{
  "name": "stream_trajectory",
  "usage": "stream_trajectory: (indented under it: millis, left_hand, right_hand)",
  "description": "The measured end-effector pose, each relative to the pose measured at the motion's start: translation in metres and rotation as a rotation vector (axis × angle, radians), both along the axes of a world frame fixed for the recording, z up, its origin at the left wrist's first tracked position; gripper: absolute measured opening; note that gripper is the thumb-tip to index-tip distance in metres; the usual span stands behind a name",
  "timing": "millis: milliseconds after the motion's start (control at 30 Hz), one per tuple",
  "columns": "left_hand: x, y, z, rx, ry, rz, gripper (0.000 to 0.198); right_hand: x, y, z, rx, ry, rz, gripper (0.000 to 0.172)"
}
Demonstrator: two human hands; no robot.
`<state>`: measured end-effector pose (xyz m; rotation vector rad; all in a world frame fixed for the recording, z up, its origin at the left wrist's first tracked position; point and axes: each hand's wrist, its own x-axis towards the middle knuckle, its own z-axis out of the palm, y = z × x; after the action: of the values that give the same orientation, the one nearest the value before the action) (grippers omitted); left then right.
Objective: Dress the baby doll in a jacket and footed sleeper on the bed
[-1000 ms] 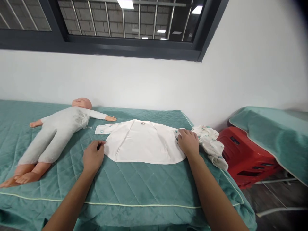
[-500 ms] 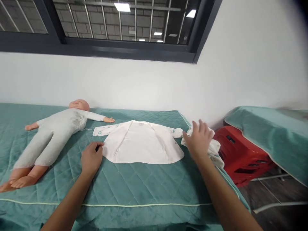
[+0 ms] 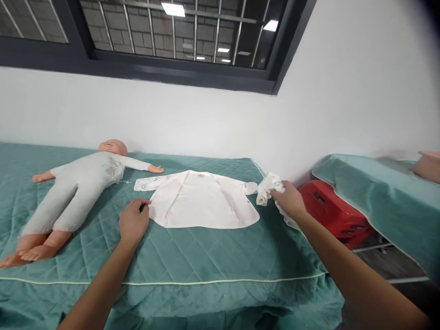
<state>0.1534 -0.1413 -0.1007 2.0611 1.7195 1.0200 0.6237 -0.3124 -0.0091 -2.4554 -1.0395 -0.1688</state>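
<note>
A white baby shirt (image 3: 206, 201) lies spread flat, inside up, its printed sleeves stretched to both sides and a small label at the neck. At its left edge, the thumb and finger of my left hand (image 3: 134, 220) pinch the cloth. My right hand (image 3: 290, 199) is closed on a crumpled white printed cloth (image 3: 270, 188) beside the right sleeve; part of that cloth hangs under the hand. To the left, a baby doll (image 3: 87, 176) with a pale fabric body lies on its back, its nearer arm reaching toward the shirt.
Everything rests on a green quilted bed cover (image 3: 192, 256) with a piped front edge. A red plastic stool (image 3: 330, 208) stands past its right end, partly beneath another green-covered surface (image 3: 378, 183). Behind are a white wall (image 3: 192, 119) and a dark-framed window (image 3: 172, 73).
My right hand has gone from open above the crumpled cloth to closed on it, bunching it up. My left hand stays at the shirt's left edge. The view has shifted slightly.
</note>
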Motion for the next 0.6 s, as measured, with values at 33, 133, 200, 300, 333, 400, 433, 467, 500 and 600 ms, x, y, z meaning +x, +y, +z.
stream_trajectory:
  millis: [33, 133, 200, 300, 333, 400, 433, 467, 500, 600]
  left_hand:
    - [0.0, 0.0, 0.0, 0.002, -0.003, -0.006, 0.023]
    - [0.002, -0.001, 0.003, 0.0, -0.012, -0.015, 0.022]
    - [0.003, -0.003, 0.005, -0.004, -0.019, -0.014, 0.023]
    - [0.003, -0.005, 0.008, -0.015, -0.037, -0.011, 0.024]
    - [0.002, -0.005, 0.008, -0.017, -0.048, -0.012, 0.024]
    - [0.001, -0.005, 0.007, -0.012, -0.076, -0.023, 0.025]
    - [0.001, -0.005, 0.007, -0.005, -0.093, -0.027, 0.025]
    - [0.001, -0.004, 0.006, 0.006, -0.108, -0.03, 0.025]
    - [0.001, -0.003, 0.006, 0.02, -0.116, -0.038, 0.024]
    - [-0.006, 0.004, 0.012, 0.086, -0.071, -0.14, 0.024]
  right_hand:
    - [-0.004, 0.001, 0.008, 0.076, 0.026, -0.036, 0.053]
    - [-0.015, 0.007, 0.03, 0.259, 0.1, -0.073, 0.059]
    - [-0.024, 0.016, 0.034, 0.292, 0.156, -0.034, 0.06]
    - [-0.04, 0.035, 0.021, 0.213, 0.143, 0.052, 0.062]
    - [-0.044, 0.041, 0.013, 0.162, 0.101, 0.073, 0.063]
    - [-0.049, 0.049, -0.004, 0.02, 0.016, 0.096, 0.063]
    - [-0.05, 0.051, -0.012, -0.053, -0.014, 0.091, 0.062]
    - [-0.048, 0.051, -0.019, -0.115, -0.031, 0.083, 0.06]
    - [-0.046, 0.05, -0.025, -0.158, -0.038, 0.076, 0.059]
    - [-0.031, 0.045, -0.03, -0.201, -0.064, 0.081, 0.061]
